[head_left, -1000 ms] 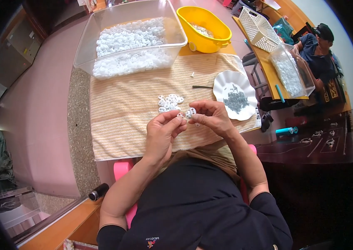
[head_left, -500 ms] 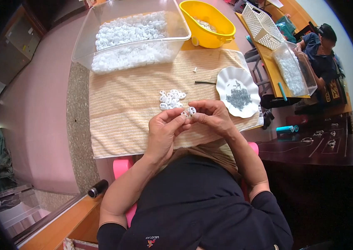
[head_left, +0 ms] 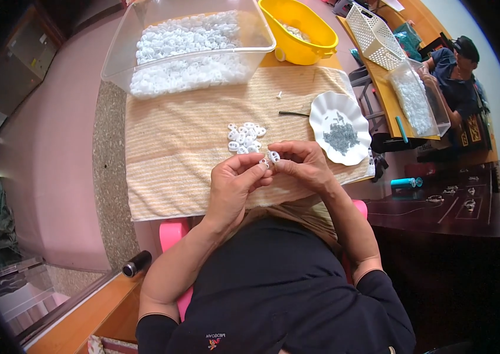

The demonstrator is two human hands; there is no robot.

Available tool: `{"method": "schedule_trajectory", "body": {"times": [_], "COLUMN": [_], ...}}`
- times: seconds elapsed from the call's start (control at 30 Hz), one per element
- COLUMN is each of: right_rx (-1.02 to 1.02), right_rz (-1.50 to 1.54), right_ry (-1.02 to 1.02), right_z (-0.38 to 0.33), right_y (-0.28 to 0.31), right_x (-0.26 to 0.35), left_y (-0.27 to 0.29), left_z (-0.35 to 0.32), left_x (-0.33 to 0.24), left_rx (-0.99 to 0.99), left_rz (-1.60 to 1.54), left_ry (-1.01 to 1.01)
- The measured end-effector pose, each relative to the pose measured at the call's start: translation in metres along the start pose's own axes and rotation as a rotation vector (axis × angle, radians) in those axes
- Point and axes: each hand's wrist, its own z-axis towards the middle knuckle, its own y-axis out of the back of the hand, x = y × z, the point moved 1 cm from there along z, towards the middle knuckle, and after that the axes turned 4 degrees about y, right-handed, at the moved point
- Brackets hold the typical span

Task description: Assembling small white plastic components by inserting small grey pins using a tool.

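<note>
Brimming clear bin, white rings

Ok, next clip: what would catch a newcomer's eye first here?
Probably the two hands meeting at the centre, left hand and right hand pinching a small white plastic piece over a beige towel. Just beyond lies a small pile of white pieces. A clear bin of white pieces and a yellow bowl sit at the far edge.
</note>
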Motion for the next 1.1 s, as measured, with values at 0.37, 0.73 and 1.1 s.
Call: {"method": "schedule_trajectory", "body": {"times": [0.37, 0.73, 1.1], "right_rx": [0.023, 0.018, 0.014], "right_rz": [-0.017, -0.034, 0.025], "right_ry": [-0.007, -0.016, -0.024], "right_z": [-0.0015, -0.0017, -0.002], "right_y": [0.0011, -0.0007, -0.0018], "right_x": [-0.0018, 0.0037, 0.0033], "left_y": [0.0016, 0.0026, 0.0002], "left_z": [-0.0019, -0.0024, -0.0033], "left_x": [-0.0005, -0.0016, -0.003], "left_rx": [-0.002, 0.026, 0.022], "left_rz": [0.028, 0.048, 0.068], "left_ry": [0.01, 0.01, 0.008]}}
